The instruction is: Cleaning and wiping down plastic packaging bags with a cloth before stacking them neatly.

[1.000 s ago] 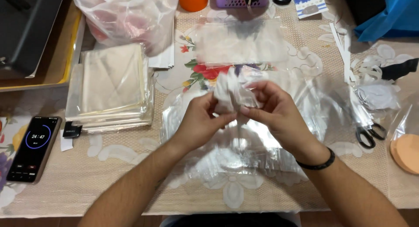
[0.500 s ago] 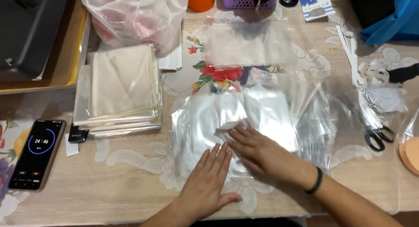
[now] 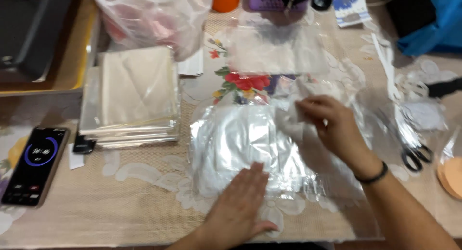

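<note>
Left hand (image 3: 240,202) lies flat, fingers together, pinning the clear plastic bags (image 3: 240,144) mid-table so they don't slide, while the right hand (image 3: 332,125) pinches a white folded piece (image 3: 293,118) just above them.

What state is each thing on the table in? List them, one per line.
Left hand: flat, palm down on the clear plastic bag.
Right hand: pinching a white piece at the bag's edge.
Clear plastic bag: lying flat, white item inside.
Stack of packed bags: piled, untouched.
Phone: screen lit, face up.
Scissors: lying on the table, unused; blades hard to make out.
</note>
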